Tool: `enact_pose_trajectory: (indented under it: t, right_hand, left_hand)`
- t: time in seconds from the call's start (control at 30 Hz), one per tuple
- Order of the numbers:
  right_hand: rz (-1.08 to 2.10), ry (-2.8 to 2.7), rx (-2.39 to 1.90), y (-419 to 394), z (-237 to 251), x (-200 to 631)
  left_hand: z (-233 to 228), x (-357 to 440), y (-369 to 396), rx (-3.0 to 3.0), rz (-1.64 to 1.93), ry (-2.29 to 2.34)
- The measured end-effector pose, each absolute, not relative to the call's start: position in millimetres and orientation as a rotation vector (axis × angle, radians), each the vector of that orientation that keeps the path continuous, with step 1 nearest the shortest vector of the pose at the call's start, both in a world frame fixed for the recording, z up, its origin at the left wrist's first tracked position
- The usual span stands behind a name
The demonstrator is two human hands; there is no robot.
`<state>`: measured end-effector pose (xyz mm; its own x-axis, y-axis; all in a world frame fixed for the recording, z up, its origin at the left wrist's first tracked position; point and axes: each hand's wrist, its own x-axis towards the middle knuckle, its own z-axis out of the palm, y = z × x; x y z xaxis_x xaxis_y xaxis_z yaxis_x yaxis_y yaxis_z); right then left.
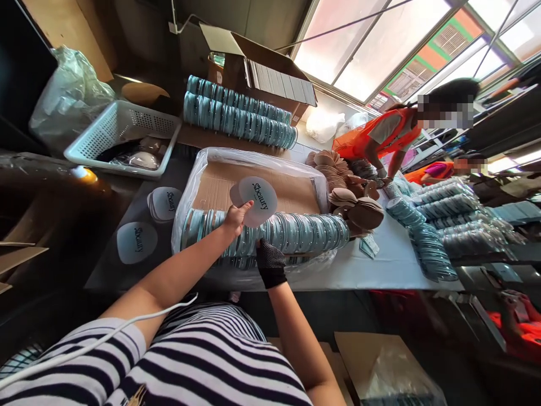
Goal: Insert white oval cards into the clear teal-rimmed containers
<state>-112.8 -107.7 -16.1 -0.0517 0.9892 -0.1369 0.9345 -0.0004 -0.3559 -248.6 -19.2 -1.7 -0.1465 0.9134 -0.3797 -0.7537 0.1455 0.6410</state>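
Left hand: the person's bare left hand [238,219] has thin white round cards [258,203] pinched by the edge, thumb on top. Looks like at least two, overlapping, the front one printed "beauty" in black.
Where those cards are: held over the plastic-lined brown cardboard carton [215,183], just past the long row of shiny pale-teal discs [306,232] along its near side.
Right hand: the right hand [271,261], in a black glove with pale dots, is up against that row, fingers curled. Honestly can't tell if it's gripping anything.
Left end of the table: more of the same, a loose white disc [136,242] lying flat near a little overlapping stack of white discs [164,204].
Behind the carton: two more teal rows [240,118], plus a white perforated plastic basket [89,134] off to the left.
Far right of the carton: a messy heap of tan oval pieces [333,169], and a co-worker in an orange vest [382,132] leaning in with both arms down by the table.
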Motion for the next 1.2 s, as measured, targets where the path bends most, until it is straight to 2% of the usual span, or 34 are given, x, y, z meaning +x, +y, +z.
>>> enact_pose_trajectory:
  t: [0.17, 0.2, 0.27, 0.33, 0.4, 0.53, 0.6, 0.73, 0.83, 0.93, 1.03, 1.2]
  right_hand:
    - [1.423, -1.759, -1.682, -110.7, -16.0, -99.3]
    - [1.508, -1.693, -1.623, -108.2, -13.4, -95.7]
    - [1.366, -1.594, -1.63, -97.2, -2.8, -89.1]
    - [0.892, -1.578, -1.697, -81.3, 12.8, -84.5]
    - [0.561, -1.607, -1.654, -67.7, 28.2, -84.0]
    - [0.274, -1.784, -1.507, -67.3, 41.2, -103.7]
    - [0.274, -1.803, -1.443, -74.1, 39.1, -120.9]
    - [0.507, -1.544, -1.552, -80.0, 39.2, -137.3]
    - [0.37, -1.414, -1.75, -99.8, 48.3, -120.5]
    - [0.271, -1.68, -1.972, -149.0, 50.6, -97.8]
    - [0.3, -2.002, -2.06, -195.4, 37.7, -95.6]
    - [0.33, -2.176, -2.106, -179.4, 8.2, -140.4]
  left_hand:
    - [-6.3, -245.0, -20.5, 0.287, 1.517, 0.924]
    - [-7.0, -243.8, -20.6, 0.293, 1.514, 0.935]
    - [-7.2, -241.1, -21.6, 0.318, 1.507, 0.945]
    - [-5.1, -238.9, -25.2, 0.353, 1.509, 0.94]
    - [-1.5, -238.3, -32.3, 0.373, 1.518, 0.93]
    - [4.9, -242.8, -51.5, 0.387, 1.491, 0.936]
    - [5.7, -246.0, -58.9, 0.39, 1.442, 0.962]
    - [5.9, -256.6, -58.8, 0.434, 1.382, 0.998]
    - [9.0, -277.7, -43.7, 0.391, 1.469, 0.986]
    - [11.5, -304.8, -26.5, 0.293, 1.583, 0.984]
    - [9.4, -319.7, -18.9, 0.235, 1.571, 0.981]
    - [1.2, -313.2, -22.0, 0.34, 1.535, 0.95]
